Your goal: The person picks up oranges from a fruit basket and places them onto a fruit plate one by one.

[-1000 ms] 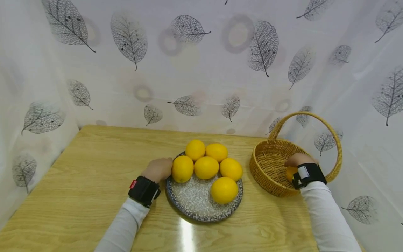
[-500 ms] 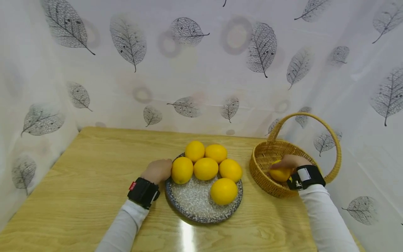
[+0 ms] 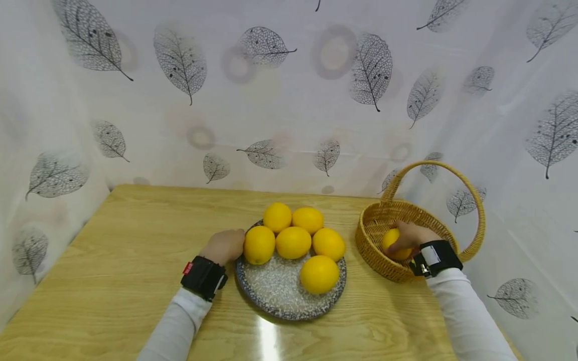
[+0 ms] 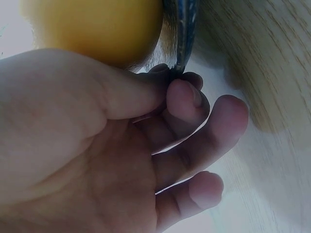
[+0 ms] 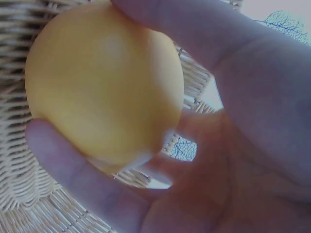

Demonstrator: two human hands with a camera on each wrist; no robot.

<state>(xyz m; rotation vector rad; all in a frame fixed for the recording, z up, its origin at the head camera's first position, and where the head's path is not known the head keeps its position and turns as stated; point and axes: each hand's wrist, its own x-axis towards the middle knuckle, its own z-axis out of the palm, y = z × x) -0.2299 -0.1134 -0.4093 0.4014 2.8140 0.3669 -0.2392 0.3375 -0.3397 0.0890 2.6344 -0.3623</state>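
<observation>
My right hand (image 3: 408,234) is inside a woven basket (image 3: 367,244) at the right and grips a yellow lemon (image 3: 391,241). In the right wrist view its fingers (image 5: 194,34) curl round the lemon (image 5: 104,82) above the wicker floor. My left hand (image 3: 224,244) sits at the left edge of a speckled blue-grey plate (image 3: 275,293) that carries several lemons (image 3: 293,241). The left wrist view shows the thumb and fingertips (image 4: 187,94) pinching the plate's rim (image 4: 185,34), with one lemon (image 4: 97,26) just above.
The basket's tall arched handle (image 3: 451,173) stands over its far side. The wooden table (image 3: 126,240) is bounded by a leaf-print curtain (image 3: 271,100) at the back and on both sides. Bare wood lies left of the plate.
My right hand has carried the lemon leftward inside the basket, so more of the fruit shows. The left hand stays at the plate's rim.
</observation>
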